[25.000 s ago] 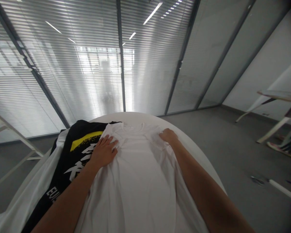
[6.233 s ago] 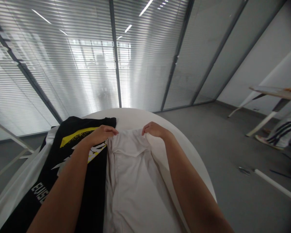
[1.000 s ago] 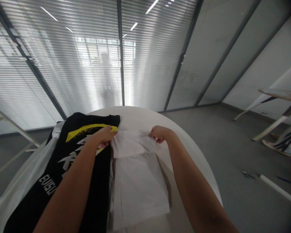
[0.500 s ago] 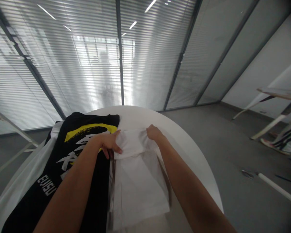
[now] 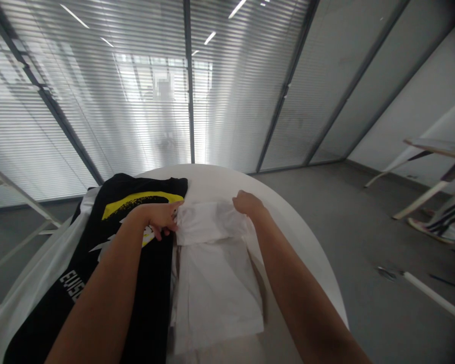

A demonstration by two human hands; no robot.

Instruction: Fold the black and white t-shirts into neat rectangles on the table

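Observation:
A white folded cloth garment (image 5: 218, 288) lies on the round white table (image 5: 307, 242), its far end doubled over into a flat band. At the left end of that band, my left hand (image 5: 161, 218) is closed on the edge, with some fingers curled over the black clothing beneath. My right hand (image 5: 248, 203) is closed in a pinch on the band's far right corner. Along the left side of the white cloth lies a black garment (image 5: 151, 288) with a yellow stroke and white lettering, partly hidden under my left forearm.
White fabric (image 5: 34, 293) hangs past the black garment at the left. A white metal frame (image 5: 23, 197) stands beyond it. Glass panels with blinds (image 5: 136, 111) rise behind the table. To the right are another table (image 5: 443, 147) and a person's striped trouser leg (image 5: 451, 217).
My left hand has slid left to the cloth's edge, and my right hand has shifted slightly right. The folded band looks stretched a little wider between them.

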